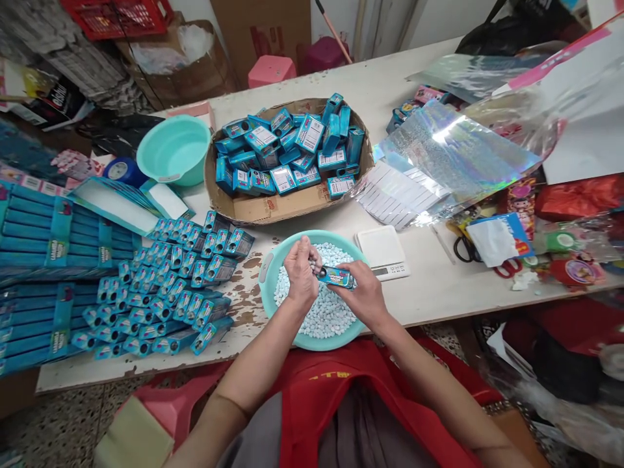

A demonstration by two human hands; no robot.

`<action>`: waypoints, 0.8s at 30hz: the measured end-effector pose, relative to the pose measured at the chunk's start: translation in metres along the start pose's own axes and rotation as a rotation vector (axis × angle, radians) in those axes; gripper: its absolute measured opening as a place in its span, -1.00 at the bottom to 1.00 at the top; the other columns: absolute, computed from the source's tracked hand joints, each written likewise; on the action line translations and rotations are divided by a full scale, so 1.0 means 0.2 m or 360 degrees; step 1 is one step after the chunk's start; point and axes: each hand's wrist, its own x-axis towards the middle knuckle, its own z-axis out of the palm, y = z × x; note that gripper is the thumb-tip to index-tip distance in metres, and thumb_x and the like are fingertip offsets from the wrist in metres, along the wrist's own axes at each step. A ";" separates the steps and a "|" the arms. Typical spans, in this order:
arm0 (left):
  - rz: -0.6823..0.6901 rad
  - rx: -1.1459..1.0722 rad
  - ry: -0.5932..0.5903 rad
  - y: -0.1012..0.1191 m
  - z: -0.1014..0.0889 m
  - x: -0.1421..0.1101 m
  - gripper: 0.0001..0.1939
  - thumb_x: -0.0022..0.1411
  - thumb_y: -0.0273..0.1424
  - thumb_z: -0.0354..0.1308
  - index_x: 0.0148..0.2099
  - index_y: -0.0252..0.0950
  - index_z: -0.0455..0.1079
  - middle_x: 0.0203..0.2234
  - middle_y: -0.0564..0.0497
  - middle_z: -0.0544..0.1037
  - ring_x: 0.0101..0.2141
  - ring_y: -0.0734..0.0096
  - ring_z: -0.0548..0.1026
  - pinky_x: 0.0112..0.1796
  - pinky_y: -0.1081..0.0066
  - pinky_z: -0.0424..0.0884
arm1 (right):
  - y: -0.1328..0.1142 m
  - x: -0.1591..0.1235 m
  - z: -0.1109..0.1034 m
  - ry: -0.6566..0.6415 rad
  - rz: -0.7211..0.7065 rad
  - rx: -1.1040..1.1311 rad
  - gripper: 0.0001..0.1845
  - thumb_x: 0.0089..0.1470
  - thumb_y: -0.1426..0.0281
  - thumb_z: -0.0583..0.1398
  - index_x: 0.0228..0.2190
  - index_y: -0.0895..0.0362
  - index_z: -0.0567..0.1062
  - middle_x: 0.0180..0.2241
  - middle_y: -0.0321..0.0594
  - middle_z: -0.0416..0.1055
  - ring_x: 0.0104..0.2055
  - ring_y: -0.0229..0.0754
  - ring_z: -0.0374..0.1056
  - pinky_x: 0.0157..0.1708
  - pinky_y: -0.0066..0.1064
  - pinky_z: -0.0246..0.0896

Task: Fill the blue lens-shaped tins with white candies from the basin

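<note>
My right hand [364, 294] grips a small blue candy box [340, 277] lying on its side, its round hole facing left. Cupped at that hole is my left hand [301, 276], its fingers curled around a few small white candies [313, 263]. Both hands are above a turquoise basin [269, 305] that holds many of the white candies [329, 318]. Left of the basin, several blue boxes [166, 286] stand packed together with their round holes facing up. Behind the basin, a cut-down cardboard carton [258, 209] contains a jumble of similar blue boxes [309, 133].
A white digital scale [383, 250] sits right of the basin. Scissors [465, 249], shiny plastic sheets [468, 146] and packets crowd the table's right side. A second turquoise basin [175, 153] stands at the back left, near bundled flat blue cartons [58, 240].
</note>
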 end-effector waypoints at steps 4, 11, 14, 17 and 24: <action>-0.0024 0.0049 0.0033 0.00 0.01 0.01 -0.51 0.07 -0.03 0.21 -0.56 -0.29 0.13 -0.70 0.17 0.16 -0.71 0.67 0.18 -0.66 0.56 0.09 | 0.02 0.00 0.01 -0.0018 0.0034 0.0054 -0.71 -0.04 0.28 0.31 -0.24 0.05 0.44 -0.29 -0.19 0.43 -0.19 -0.05 0.36 -0.22 -0.26 0.25; 0.0006 0.0106 0.0097 -0.02 0.04 0.03 -0.50 0.09 -0.03 0.19 -0.56 -0.29 0.09 -0.70 0.19 0.10 -0.73 0.71 0.10 -0.69 0.58 -0.01 | 0.04 0.03 0.01 -0.0034 0.0060 0.0039 -0.72 -0.06 0.31 0.32 -0.25 0.03 0.44 -0.30 -0.21 0.43 -0.20 -0.05 0.36 -0.24 -0.27 0.24; -0.0037 0.0100 0.0030 -0.03 0.04 0.04 -0.51 0.09 -0.05 0.21 -0.55 -0.29 0.10 -0.70 0.19 0.11 -0.73 0.70 0.12 -0.69 0.57 0.01 | 0.06 0.04 0.01 -0.0058 0.0087 0.0068 -0.72 -0.06 0.32 0.31 -0.25 0.04 0.44 -0.30 -0.21 0.42 -0.20 -0.05 0.36 -0.24 -0.28 0.24; -0.0051 0.0118 0.0012 -0.03 0.04 0.05 -0.51 0.06 -0.05 0.23 -0.56 -0.28 0.10 -0.70 0.19 0.13 -0.71 0.67 0.18 -0.67 0.57 0.07 | 0.07 0.04 0.01 -0.0068 0.0084 0.0106 -0.73 -0.06 0.35 0.31 -0.25 0.05 0.44 -0.30 -0.20 0.43 -0.20 -0.05 0.36 -0.23 -0.28 0.24; -0.0004 0.0265 0.0026 -0.05 -0.01 0.08 -0.51 0.14 0.00 0.11 -0.54 -0.27 0.08 -0.70 0.20 0.05 -0.72 0.67 0.02 -0.69 0.56 -0.04 | 0.08 0.07 -0.02 -0.0064 0.0191 0.0278 -0.73 -0.09 0.29 0.32 -0.28 0.05 0.46 -0.31 -0.22 0.44 -0.21 -0.06 0.38 -0.22 -0.27 0.25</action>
